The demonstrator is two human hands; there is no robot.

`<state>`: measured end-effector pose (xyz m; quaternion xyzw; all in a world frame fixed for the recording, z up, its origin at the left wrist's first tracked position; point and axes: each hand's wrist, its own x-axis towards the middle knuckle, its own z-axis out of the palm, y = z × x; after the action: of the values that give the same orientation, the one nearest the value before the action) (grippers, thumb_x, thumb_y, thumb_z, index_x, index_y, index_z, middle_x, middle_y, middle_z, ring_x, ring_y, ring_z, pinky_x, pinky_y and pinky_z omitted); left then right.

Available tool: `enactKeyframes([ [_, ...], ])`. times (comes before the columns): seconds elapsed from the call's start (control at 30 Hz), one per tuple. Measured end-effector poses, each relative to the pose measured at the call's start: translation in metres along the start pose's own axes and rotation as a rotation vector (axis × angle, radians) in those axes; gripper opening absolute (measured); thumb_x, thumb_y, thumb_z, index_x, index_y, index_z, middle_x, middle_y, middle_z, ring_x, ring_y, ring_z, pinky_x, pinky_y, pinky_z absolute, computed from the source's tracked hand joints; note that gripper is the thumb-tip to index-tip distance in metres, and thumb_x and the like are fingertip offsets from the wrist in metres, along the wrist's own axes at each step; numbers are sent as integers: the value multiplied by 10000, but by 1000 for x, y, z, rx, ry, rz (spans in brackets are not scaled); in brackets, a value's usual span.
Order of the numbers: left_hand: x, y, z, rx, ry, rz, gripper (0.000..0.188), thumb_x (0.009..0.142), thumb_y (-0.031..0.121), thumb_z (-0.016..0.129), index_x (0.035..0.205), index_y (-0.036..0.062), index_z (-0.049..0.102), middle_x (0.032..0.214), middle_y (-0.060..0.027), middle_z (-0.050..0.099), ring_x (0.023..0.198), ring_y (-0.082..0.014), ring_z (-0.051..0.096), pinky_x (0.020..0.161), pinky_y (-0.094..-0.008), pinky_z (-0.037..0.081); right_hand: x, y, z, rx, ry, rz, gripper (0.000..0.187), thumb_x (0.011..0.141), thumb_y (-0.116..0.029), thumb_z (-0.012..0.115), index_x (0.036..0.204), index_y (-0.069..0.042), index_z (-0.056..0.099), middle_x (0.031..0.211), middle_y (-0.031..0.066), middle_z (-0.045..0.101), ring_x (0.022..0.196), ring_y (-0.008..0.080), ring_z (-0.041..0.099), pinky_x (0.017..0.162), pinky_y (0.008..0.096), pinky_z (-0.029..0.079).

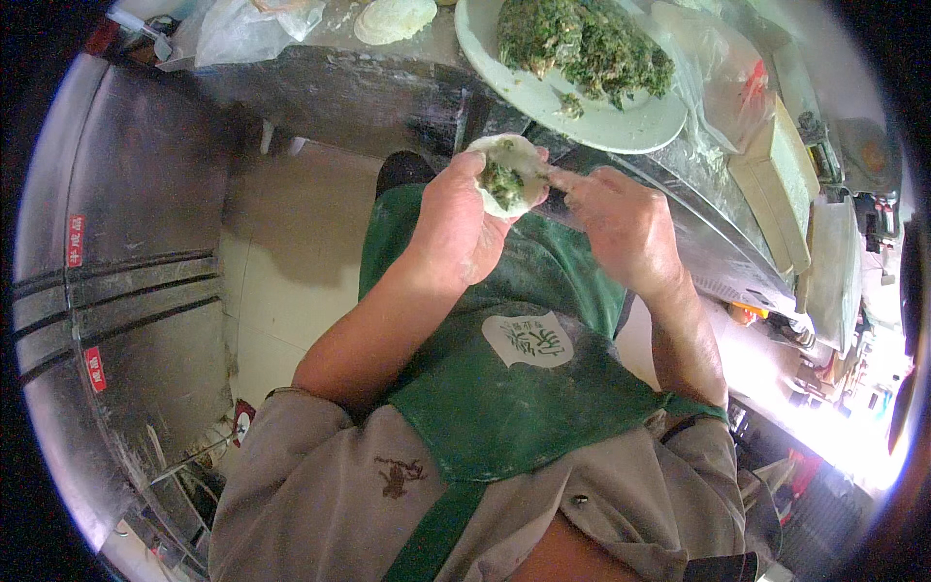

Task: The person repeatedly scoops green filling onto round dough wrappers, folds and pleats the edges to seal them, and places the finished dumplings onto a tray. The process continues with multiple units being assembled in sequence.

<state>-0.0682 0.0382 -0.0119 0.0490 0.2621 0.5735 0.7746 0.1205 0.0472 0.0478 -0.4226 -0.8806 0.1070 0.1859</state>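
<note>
My left hand [456, 218] cups a round, pale dough wrapper [508, 201] from below, with the thumb over its near-left rim. A clump of chopped green filling [500, 180] lies on the wrapper, left of its middle. At the wrapper's right edge is my right hand [623, 225], its fingers curled together and pointing at the dough. A greyish, blurred shape at their tips may be a thin tool; its kind cannot be made out. Beyond both hands, a large white plate [635, 139] bears a big heap of chopped green filling [582, 48].
A floury worktop [388, 63] runs along the far side, holding a pale flat dough round [395, 19] and a clear plastic bag [254, 31]. Another bag [722, 73] and a cream box [776, 184] stand right of the plate. At left rises a metal cabinet [145, 204].
</note>
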Motion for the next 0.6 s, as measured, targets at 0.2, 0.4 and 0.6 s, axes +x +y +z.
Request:
enactKeyframes([
  [0.2,-6,-17,-13,32,-3,-51,342,1001,193,365,1155,-19,584,1122,-183,651,1049,-301,633,975,-452,485,-20,16,-7,199,-111,86,304,807,-29,602,1083,-110,699,775,117,647,621,282,630,576,384,528],
  [0.4,-14,-26,-9,130,33,-42,304,993,169,396,1163,-15,568,1136,-161,634,1062,-288,619,974,-442,476,-21,-3,-14,562,-275,507,238,872,-48,540,1046,-48,702,716,148,644,621,178,626,603,335,504],
  [0.6,-13,-32,-21,125,39,-69,283,983,158,428,1162,-13,564,1095,-154,631,1044,-281,618,959,-450,484,-32,6,-12,392,-280,470,199,884,-98,563,1017,-39,698,798,174,680,707,281,676,652,376,524],
])
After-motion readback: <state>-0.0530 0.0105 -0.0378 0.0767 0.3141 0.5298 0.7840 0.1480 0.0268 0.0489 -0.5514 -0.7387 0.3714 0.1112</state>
